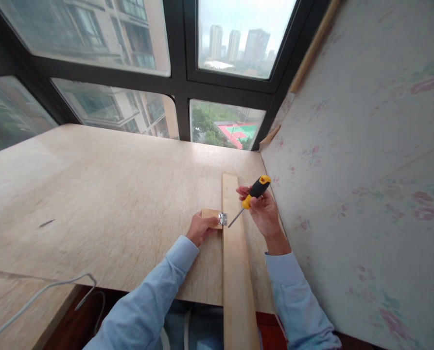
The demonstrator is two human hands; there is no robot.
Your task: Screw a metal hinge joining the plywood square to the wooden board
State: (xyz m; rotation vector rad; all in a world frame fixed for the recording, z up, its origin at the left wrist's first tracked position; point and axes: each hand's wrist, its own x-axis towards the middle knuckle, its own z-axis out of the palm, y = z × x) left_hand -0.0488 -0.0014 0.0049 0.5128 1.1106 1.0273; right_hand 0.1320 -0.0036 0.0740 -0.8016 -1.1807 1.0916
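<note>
A long wooden board (235,272) lies lengthwise on the tabletop, its near end jutting past the front edge. Against its left side sits a small wood block (210,213), gripped by my left hand (200,227). A silver hinge (222,218) spans the seam between block and board, and my left thumb rests at its left edge. My right hand (265,214) holds a screwdriver (256,192) with a black and yellow handle above the board. Its shaft slants down to the left, the tip just right of the hinge. Whether a screw is there is too small to tell.
The pale tabletop (103,194) reaches back to dark-framed windows (185,92). A floral-papered wall (366,184) rises close beside my right arm. A white cable (56,283) crosses the lower left, and a thin dark mark or sliver (46,223) shows on the left surface.
</note>
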